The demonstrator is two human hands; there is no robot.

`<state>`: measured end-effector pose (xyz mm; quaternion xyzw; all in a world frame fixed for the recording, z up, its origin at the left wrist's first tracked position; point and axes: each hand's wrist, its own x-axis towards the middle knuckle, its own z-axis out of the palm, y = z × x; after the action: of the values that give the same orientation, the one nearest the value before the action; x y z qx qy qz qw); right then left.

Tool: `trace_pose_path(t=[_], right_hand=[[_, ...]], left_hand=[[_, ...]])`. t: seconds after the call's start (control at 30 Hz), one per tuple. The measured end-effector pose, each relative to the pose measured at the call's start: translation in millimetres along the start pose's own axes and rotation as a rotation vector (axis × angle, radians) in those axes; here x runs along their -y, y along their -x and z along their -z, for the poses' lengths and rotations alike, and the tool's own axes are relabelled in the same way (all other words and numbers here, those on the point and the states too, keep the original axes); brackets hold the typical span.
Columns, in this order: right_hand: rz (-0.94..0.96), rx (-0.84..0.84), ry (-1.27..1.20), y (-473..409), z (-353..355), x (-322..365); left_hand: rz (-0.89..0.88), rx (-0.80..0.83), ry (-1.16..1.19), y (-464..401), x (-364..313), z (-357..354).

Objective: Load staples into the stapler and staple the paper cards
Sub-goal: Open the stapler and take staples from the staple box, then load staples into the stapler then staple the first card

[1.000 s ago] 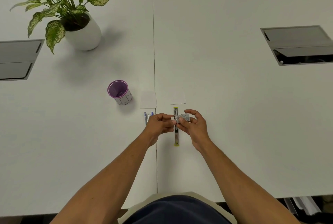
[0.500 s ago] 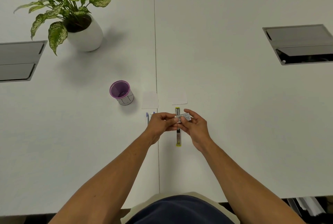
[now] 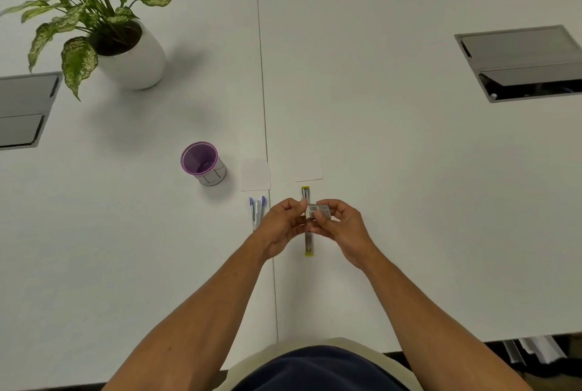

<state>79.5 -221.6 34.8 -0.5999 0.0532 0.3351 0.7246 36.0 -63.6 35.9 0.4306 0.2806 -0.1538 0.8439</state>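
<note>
Both hands are up over the bench (image 3: pixel 393 170), near the front edge at the centre seam. Right hand (image 3: pixel 341 228) pinches a small staple box (image 3: pixel 318 211) between thumb and fingers; box has a barcode-like label facing up. Left hand (image 3: pixel 283 225) has fingertips curled in at the box's left end, touching or nearly so; can't tell if it's gripping the box or pulling something out of it.

Under the hands, flat on the bench: a long narrow stapler (image 3: pixel 308 242), yellow at both ends, metal channel showing along the top, lying lengthwise away from the person. The hands hide its middle. Just left of the left hand lies a blue and metal tool (image 3: pixel 256 209), partly hidden by the wrist; can't tell what it is.

Two white cards lie flat beyond the hands: left card (image 3: pixel 255 174) just left of the seam, right card (image 3: pixel 310 167) just right of it, apart from each other. The stapler's far end sits just short of the right card.

Purple cup (image 3: pixel 203 164) stands upright left of the cards. Plant (image 3: pixel 104 22) in a white pot is far left.
</note>
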Motion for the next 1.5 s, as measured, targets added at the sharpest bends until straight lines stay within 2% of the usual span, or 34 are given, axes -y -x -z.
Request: trace_pose_path(t=[0.1,0.2,0.33,0.43,0.53,0.7,0.97,1.13,1.37,1.5], right_hand=[[0.03,-0.053,0.235,-6,8,-3],[0.05,-0.111,0.371,-14,20,-6],[0.013,-0.163,0.391,-33,41,-6],[-0.04,-0.204,0.338,-53,55,-5],[-0.068,-0.289,0.32,-71,65,-3],[-0.084,-0.426,0.325,-99,80,5],[-0.099,-0.42,0.351,-141,85,15],[-0.095,-0.48,0.352,-153,85,23],[-0.001,-0.589,0.529,-139,81,15],[0.008,-0.528,0.576,-111,66,-17]], left_hand=[[-0.026,-0.095,-0.152,-8,1,-7],[-0.131,-0.235,-0.36,-17,5,-9],[-0.203,-0.437,-0.585,-26,9,2],[-0.231,-0.523,-0.791,-31,14,18],[-0.195,-0.514,-0.99,-36,22,31],[-0.145,-0.478,-1.111,-49,38,31],[-0.168,-0.476,-1.169,-55,51,28],[-0.22,-0.468,-1.287,-57,55,32],[-0.235,-0.443,-1.396,-60,51,32],[-0.241,-0.438,-1.414,-61,50,33]])
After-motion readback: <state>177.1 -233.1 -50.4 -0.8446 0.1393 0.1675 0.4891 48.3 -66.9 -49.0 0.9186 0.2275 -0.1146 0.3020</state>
